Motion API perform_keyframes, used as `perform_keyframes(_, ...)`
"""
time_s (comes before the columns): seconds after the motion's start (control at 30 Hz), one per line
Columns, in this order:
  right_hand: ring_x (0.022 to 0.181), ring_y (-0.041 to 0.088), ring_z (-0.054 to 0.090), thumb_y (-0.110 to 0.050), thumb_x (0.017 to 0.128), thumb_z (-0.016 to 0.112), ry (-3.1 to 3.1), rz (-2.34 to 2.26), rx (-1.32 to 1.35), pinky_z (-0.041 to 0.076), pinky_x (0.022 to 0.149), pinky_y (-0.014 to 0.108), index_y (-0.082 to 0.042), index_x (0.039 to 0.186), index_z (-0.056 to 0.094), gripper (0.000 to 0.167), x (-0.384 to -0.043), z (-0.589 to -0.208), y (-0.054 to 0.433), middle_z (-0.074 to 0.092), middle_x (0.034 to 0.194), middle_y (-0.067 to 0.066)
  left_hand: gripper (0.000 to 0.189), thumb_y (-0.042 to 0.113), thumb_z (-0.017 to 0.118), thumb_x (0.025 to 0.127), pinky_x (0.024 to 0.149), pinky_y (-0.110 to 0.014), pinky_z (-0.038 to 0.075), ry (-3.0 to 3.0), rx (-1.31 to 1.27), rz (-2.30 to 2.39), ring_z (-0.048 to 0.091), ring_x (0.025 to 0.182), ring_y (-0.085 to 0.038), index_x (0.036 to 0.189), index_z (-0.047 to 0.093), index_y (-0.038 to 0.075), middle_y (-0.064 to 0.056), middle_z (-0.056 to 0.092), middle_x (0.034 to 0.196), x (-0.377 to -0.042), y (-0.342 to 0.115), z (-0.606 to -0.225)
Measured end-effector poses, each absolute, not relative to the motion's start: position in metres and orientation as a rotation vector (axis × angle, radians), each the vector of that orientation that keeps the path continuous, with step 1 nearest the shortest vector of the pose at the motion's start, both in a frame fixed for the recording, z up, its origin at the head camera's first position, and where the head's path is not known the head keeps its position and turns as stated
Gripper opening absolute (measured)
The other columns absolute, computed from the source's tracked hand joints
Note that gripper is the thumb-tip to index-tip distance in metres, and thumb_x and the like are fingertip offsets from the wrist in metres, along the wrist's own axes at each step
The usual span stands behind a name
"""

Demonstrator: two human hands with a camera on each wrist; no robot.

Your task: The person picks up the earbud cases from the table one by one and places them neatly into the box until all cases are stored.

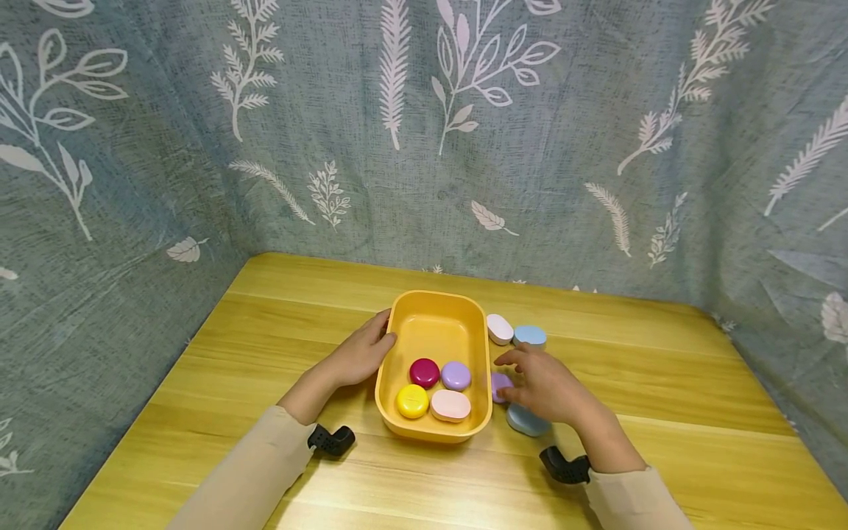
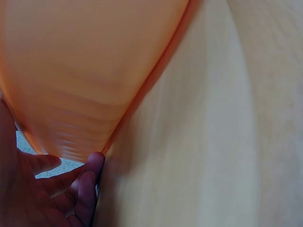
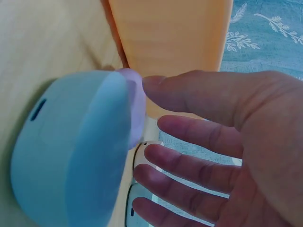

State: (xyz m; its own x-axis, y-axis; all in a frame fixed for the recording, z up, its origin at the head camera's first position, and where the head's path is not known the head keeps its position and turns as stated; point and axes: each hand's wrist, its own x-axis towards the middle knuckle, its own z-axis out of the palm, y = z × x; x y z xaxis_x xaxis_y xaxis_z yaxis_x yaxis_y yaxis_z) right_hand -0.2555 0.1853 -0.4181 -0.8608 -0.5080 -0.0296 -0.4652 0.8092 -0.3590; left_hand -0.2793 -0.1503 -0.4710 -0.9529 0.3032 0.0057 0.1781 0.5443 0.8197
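A yellow plastic bin (image 1: 433,331) holds several small rounded cases: a dark red case (image 1: 424,373), a round lilac case (image 1: 456,375), a yellow case (image 1: 413,401) and a pink oval case (image 1: 450,405). My left hand (image 1: 361,352) holds the bin's left side, thumb over the rim, fingers against the outer wall. Right of the bin, my right hand (image 1: 546,383) reaches over a purple case (image 1: 500,386) with its fingers spread and nothing gripped. In the right wrist view the thumb tip is right at the purple case (image 3: 137,109), behind a large-looking blue case (image 3: 61,146) with a dark slot.
Beyond my right hand lie a white case (image 1: 500,329) and a light blue case (image 1: 530,336). A grey-blue case (image 1: 526,421) sits just nearer than the purple one. The wooden table (image 1: 265,331) ends at a patterned cloth (image 1: 424,184) behind and on both sides.
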Motion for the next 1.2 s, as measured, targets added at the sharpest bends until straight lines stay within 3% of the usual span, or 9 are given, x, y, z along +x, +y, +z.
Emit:
perform_keyframes(0.37, 0.105, 0.03, 0.068, -0.028, 0.086, 0.085, 2.864, -0.453, -0.82, 0.056, 0.091, 0.049, -0.006, 0.121, 0.072, 0.044, -0.2576, -0.4238, 0.1822, 0.065, 0.121, 0.013, 0.06, 0.033, 0.037, 0.112, 0.127, -0.05, 0.029, 2.631, 0.414, 1.381, 0.036, 0.153, -0.028, 0.166, 0.022, 0.011, -0.012, 0.035, 0.166, -0.2782, -0.1501, -0.4699)
perform_keyframes(0.8, 0.094, 0.019, 0.062, -0.025, 0.085, 0.086, 2.85, -0.467, -0.808, 0.054, 0.083, 0.04, -0.008, 0.117, 0.073, 0.038, -0.2586, -0.4281, 0.1796, 0.065, 0.11, 0.007, 0.06, 0.035, 0.036, 0.112, 0.128, -0.05, 0.026, 2.64, 0.409, 1.368, 0.032, 0.156, -0.027, 0.166, 0.023, 0.012, -0.011, 0.033, 0.168, -0.2791, -0.1508, -0.4714)
perform_keyframes(1.2, 0.091, 0.018, 0.062, -0.025, 0.086, 0.084, 2.861, -0.474, -0.803, 0.054, 0.079, 0.037, -0.008, 0.117, 0.073, 0.037, -0.2583, -0.427, 0.178, 0.066, 0.108, 0.007, 0.061, 0.033, 0.036, 0.112, 0.127, -0.051, 0.026, 2.639, 0.422, 1.372, 0.029, 0.157, -0.03, 0.166, 0.021, 0.01, -0.013, 0.03, 0.169, -0.2776, -0.1503, -0.4697)
